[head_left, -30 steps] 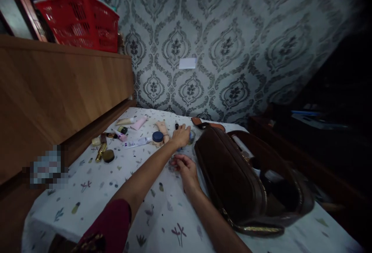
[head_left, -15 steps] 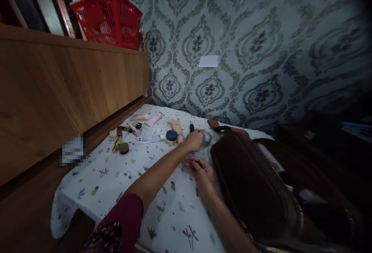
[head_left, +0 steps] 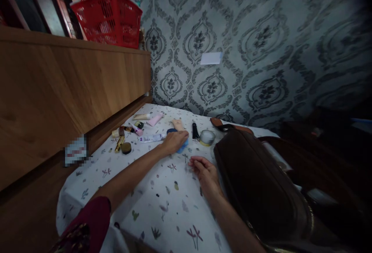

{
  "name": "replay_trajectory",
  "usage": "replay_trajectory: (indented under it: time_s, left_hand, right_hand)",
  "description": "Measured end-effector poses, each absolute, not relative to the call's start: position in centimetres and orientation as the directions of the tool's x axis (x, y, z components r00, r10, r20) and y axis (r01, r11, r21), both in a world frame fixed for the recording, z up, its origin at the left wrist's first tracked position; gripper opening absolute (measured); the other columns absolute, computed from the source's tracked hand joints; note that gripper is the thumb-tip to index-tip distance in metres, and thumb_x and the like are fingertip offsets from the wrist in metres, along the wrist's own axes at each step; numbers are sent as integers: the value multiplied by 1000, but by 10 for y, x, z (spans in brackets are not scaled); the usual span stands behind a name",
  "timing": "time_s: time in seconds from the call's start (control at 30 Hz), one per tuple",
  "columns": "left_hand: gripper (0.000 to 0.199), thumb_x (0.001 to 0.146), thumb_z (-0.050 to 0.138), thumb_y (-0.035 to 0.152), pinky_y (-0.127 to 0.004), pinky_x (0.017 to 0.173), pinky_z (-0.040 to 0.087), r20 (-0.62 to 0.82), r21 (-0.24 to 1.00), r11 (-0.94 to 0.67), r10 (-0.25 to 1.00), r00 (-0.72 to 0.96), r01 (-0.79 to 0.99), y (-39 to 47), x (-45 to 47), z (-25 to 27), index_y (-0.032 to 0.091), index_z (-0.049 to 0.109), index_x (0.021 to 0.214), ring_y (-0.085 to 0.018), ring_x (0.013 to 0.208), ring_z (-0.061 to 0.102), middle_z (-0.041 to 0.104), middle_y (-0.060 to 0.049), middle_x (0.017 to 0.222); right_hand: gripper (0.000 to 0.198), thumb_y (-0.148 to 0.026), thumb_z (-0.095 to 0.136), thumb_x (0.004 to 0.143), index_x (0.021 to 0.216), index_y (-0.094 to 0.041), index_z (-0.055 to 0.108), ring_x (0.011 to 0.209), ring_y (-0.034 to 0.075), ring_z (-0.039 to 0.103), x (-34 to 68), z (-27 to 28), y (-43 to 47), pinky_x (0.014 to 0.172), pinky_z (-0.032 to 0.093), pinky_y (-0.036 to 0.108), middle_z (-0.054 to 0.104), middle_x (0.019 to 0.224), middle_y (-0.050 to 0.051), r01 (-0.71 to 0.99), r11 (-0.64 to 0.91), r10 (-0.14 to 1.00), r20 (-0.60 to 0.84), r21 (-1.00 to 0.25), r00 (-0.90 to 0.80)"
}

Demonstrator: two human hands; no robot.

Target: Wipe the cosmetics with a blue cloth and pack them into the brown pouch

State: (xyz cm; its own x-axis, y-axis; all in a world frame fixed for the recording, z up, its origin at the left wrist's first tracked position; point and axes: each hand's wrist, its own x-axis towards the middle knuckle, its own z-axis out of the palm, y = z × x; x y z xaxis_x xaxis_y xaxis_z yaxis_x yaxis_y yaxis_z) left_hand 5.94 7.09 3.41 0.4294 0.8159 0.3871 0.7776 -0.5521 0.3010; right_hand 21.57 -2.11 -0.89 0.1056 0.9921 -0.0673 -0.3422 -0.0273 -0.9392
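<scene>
My left hand (head_left: 175, 142) is over the middle of the patterned tabletop, its fingers closed on a soft blue cloth (head_left: 183, 146). Part of the cloth shows beneath the fingers. The hand partly covers a dark blue-lidded jar (head_left: 171, 131) and the lower end of a beige tube (head_left: 177, 124). Nearer to me, beside the brown bag, is my right hand (head_left: 205, 171). Its fingers are bent together against the thumb, and nothing shows in them. A round clear-sided container (head_left: 207, 137) and a black tube (head_left: 195, 131) lie beyond the right hand.
An open brown bag (head_left: 250, 183) takes up the right side. To the left lie a white tube (head_left: 151, 138), a pink tube (head_left: 155, 119), a gold lipstick (head_left: 119, 143) and a small round jar (head_left: 126, 148). A wooden cabinet (head_left: 72, 86) carries a red basket (head_left: 112, 20).
My left hand has moved left with the blue cloth, away from the round container, which now shows fully along with the black tube. My right hand has stayed almost in place.
</scene>
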Motion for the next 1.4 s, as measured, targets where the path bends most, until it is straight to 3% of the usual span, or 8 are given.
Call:
replay_trajectory:
  time_s: [0.2,0.43,0.57,0.7,0.83,1.03,1.2,1.4]
  left_hand:
    - [28,102,38,34,-24,78,49,447,385,-553,812,376,739,62,28,31,22,63,102,-16,83,66,70,0,88]
    - [25,100,37,27,-28,81,49,493,442,-451,844,210,775,65,19,36,22,59,110,-18,87,65,70,-2,95]
    - [32,97,38,18,-29,98,45,501,390,-515,814,294,763,70,56,52,23,57,123,-20,114,58,64,-5,122]
    - [39,97,37,14,-32,102,44,427,305,-586,789,442,751,76,111,66,23,51,133,-22,124,51,57,-9,130]
    - [38,96,40,13,-34,99,46,329,274,-581,806,492,767,89,154,67,19,50,132,-24,125,51,54,-12,133]
    - [33,96,49,26,-35,95,48,217,295,-533,846,488,793,109,169,56,15,55,127,-26,118,58,56,-14,127]
    - [43,90,59,27,-35,100,46,275,318,-607,794,542,728,103,150,50,22,53,132,-25,122,52,50,-9,133]
    - [20,94,53,26,-34,102,44,368,369,-674,738,566,639,73,129,39,24,63,112,-22,116,51,55,-5,118]
  right_hand:
    - [25,-32,80,56,73,-17,73,67,17,64,216,-8,-23,57,48,27,69,74,4,-335,-18,994,-53,-942,95]
    - [23,-35,79,58,72,-18,72,67,19,65,215,-7,-24,56,47,28,69,69,4,-328,-3,994,-39,-945,105]
    - [24,-34,80,57,74,-18,72,67,19,65,215,-6,-25,56,48,27,71,71,5,-381,5,992,-43,-924,117]
    - [23,-32,78,57,75,-19,72,67,19,65,217,-5,-26,58,49,29,71,73,4,-417,5,989,-57,-909,134]
    - [22,-32,77,57,74,-19,70,67,19,64,220,-6,-24,58,47,29,69,72,4,-428,8,985,-67,-904,159]
    - [32,-34,77,59,85,-19,66,68,19,65,225,-10,-21,58,48,28,68,76,2,-438,38,973,-67,-898,223]
    - [45,-35,76,61,101,-22,58,73,20,69,225,-17,-18,58,51,29,64,77,-2,-467,77,950,-78,-881,302]
    - [56,-33,72,66,117,-24,50,75,18,70,227,-24,-14,61,54,28,59,83,-5,-456,96,934,-78,-885,349]
